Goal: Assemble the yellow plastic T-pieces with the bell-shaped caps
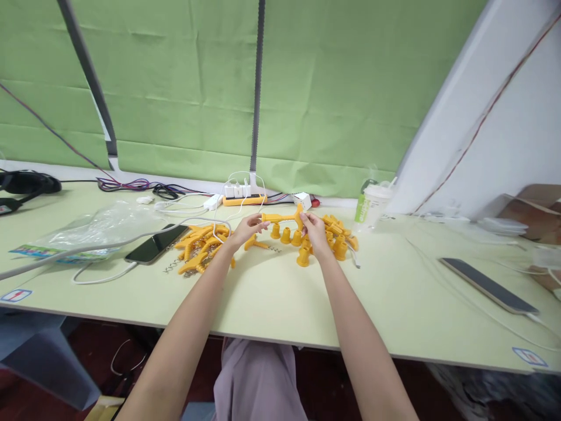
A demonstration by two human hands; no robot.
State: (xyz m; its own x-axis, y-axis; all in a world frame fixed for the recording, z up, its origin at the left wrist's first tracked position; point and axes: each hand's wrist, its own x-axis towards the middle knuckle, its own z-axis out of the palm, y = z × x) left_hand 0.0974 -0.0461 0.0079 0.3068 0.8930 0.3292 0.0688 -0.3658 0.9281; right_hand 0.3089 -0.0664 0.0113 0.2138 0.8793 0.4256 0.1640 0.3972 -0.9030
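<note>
Orange plastic part (283, 218), long and T-shaped, is held level above the table (280, 304), just over the far middle of its surface. We grip it at both ends: our left hand (248, 229) has its fingers closed on the thin end, and our right hand (314, 234) is clamped on the thicker forked end. Directly beneath the part stands a row of small orange cones (287, 235), upright on the table. To the left lies a loose heap of similar orange parts (202, 248); to the right, a smaller orange pile (339, 231). Beyond the left heap rest a dark phone (156, 244) and a clear plastic bag (100, 225). A power strip (241, 200) sits against the green backdrop, and a lidded cup (372, 204) stands to the right.
</note>
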